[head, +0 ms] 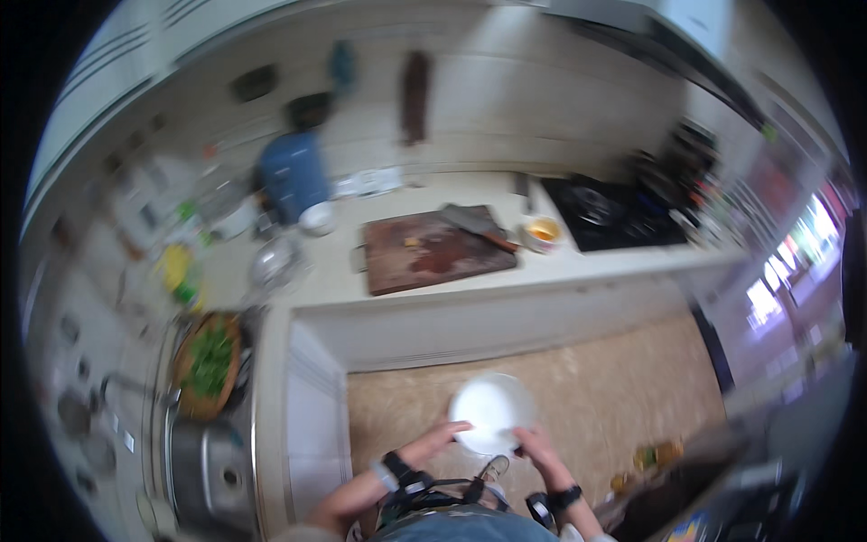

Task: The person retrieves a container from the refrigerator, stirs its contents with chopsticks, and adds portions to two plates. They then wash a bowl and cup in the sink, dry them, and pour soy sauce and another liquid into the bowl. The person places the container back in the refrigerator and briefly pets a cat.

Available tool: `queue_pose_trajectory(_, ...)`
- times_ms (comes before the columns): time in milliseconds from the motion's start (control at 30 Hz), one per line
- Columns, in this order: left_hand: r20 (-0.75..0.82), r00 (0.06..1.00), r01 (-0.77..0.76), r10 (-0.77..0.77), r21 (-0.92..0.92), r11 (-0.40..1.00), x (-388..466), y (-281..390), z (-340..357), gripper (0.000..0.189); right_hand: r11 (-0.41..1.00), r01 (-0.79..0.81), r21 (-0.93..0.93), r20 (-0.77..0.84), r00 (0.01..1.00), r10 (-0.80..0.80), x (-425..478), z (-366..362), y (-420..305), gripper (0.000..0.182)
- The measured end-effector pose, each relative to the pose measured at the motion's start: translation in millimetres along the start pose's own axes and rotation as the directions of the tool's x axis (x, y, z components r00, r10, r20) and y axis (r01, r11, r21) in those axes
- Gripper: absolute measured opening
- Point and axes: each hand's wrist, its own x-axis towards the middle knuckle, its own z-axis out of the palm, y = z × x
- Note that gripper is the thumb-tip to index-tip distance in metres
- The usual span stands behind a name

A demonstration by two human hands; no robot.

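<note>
A white bowl (489, 410) is held out in front of my body, above the tiled floor. My left hand (447, 433) grips its left rim, thumb over the edge. On the opposite side my right hand (532, 444) has hold of the lower right rim. The bowl's inside looks plain white; blur and glare hide any detail of what it may contain. Beyond it, on the counter, a wooden cutting board (406, 261) carries a cleaver (467, 220) with a wooden handle and small yellowish bits. Right of the board stands a small bowl (542, 234) with orange-yellow contents.
A black gas stove (609, 213) occupies the counter's right part. At left, a basket of leafy greens (210, 359) sits by the steel sink (210, 467). A blue container (294, 176), a white bowl (316, 218) and a clear bowl (274, 261) stand behind. Bottles (657, 454) stand at lower right.
</note>
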Motion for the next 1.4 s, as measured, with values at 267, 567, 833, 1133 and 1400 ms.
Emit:
queue_pose_trajectory(267,0.199,0.979,-0.024,0.038,-0.073,0.997,140.0,2.4,123.9,0.065,0.995,0.003,0.095,-0.125,0.992,0.009,4.4,-164.3,4.2,0.024)
queue_pose_trajectory(567,0.180,0.974,-0.073,0.140,-0.333,0.940,191.9,59.7,195.5,0.065,0.975,0.169,0.146,-0.246,0.960,-0.130,36.1,-234.9,-19.7,0.028)
queue_pose_trajectory(833,0.031,0.964,-0.251,0.264,-0.224,0.942,242.7,94.2,207.2,0.070,0.966,0.220,0.133,-0.233,0.955,-0.185,86.0,-264.9,-41.5,0.030)
queue_pose_trajectory(1133,0.013,0.961,-0.273,0.277,-0.142,0.952,302.0,160.1,179.2,0.072,0.603,0.251,-0.757,-0.270,0.720,-0.639,153.2,-295.0,-140.2,0.044)
queue_pose_trajectory(1400,0.106,0.971,-0.189,0.215,-0.210,0.959,351.6,179.3,171.6,0.077,0.595,0.618,-0.515,0.438,0.786,-0.437,235.0,-277.7,-142.6,0.037)
